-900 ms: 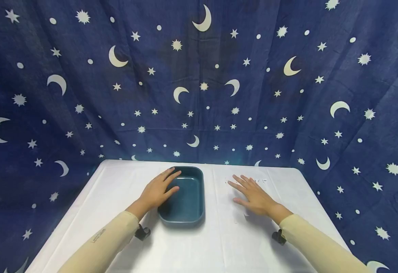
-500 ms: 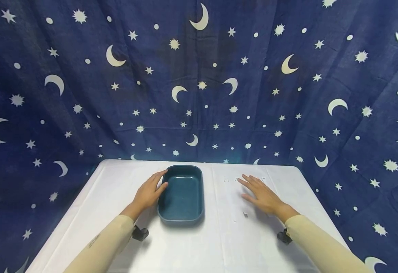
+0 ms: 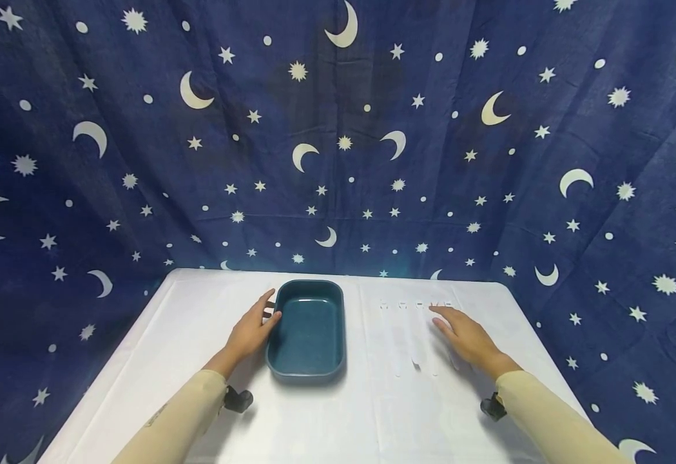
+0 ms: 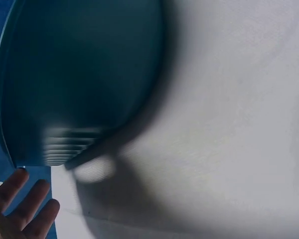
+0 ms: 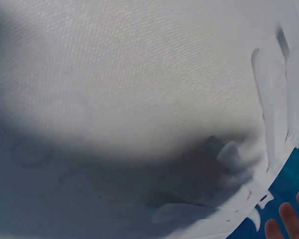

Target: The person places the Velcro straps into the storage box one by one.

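In the head view a deep teal rectangular dish [image 3: 309, 332] stands on the white table, and nothing shows inside it. My left hand [image 3: 249, 332] is at its left side, thumb at the rim and fingers extended along the outer wall. The left wrist view shows three fingers [image 4: 30, 204] spread close to the dish's end [image 4: 84, 84]; whether they touch it I cannot tell. To the right, several thin white strips [image 3: 397, 345] lie side by side, with small dark marks at their far ends. My right hand [image 3: 468, 338] hovers over the rightmost ones, holding nothing visible and partly hiding them.
The white tablecloth [image 3: 314, 425] covers the table, its far edge meeting a dark blue curtain [image 3: 338, 193] with moons and stars. In the right wrist view, some strips [image 5: 269, 109] run toward the table's edge, and a bent white piece [image 5: 231, 157] lies in shadow.
My left hand has drawn back from above the dish to its left side. My right hand has shifted right, uncovering more of the white strips. The dish has stayed nearly in place.
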Demonstrator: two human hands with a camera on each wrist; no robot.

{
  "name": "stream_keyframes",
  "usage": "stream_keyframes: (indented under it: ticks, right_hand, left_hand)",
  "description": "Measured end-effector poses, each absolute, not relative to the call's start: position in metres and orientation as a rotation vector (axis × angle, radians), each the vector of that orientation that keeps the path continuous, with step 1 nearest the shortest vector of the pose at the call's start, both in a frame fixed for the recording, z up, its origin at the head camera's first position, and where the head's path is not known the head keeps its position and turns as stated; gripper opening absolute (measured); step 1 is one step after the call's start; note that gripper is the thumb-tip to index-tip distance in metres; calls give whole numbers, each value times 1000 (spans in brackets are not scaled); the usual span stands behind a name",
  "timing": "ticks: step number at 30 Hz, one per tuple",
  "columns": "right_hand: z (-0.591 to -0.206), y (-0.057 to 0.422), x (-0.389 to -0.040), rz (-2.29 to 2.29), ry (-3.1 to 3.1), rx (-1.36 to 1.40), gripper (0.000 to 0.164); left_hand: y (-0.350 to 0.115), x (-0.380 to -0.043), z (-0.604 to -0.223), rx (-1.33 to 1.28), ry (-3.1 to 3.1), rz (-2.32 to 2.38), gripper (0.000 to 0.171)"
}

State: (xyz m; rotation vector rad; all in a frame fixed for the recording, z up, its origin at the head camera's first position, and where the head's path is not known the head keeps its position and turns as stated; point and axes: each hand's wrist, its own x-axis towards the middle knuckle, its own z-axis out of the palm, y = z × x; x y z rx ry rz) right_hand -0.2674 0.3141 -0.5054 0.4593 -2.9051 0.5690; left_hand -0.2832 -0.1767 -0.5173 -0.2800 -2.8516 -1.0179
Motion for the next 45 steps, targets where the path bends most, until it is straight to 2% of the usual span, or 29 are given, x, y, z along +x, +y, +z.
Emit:
stream_keyframes:
  ticks: [26,33,45]
  right_hand:
    - [-521,340,-275,621,-2991,198,52]
    - [-523,342,-274,601,-3012,155,50]
    - [-531,349,-272,635,-3055,-31,58]
  left_hand:
    - [-175,-280,-523,-126,-2791,-1361,55]
    - [-178,-279,-526,-119,-2816,-1286,52]
    - [-172,-278,-526,-89,-2794,-1336,50]
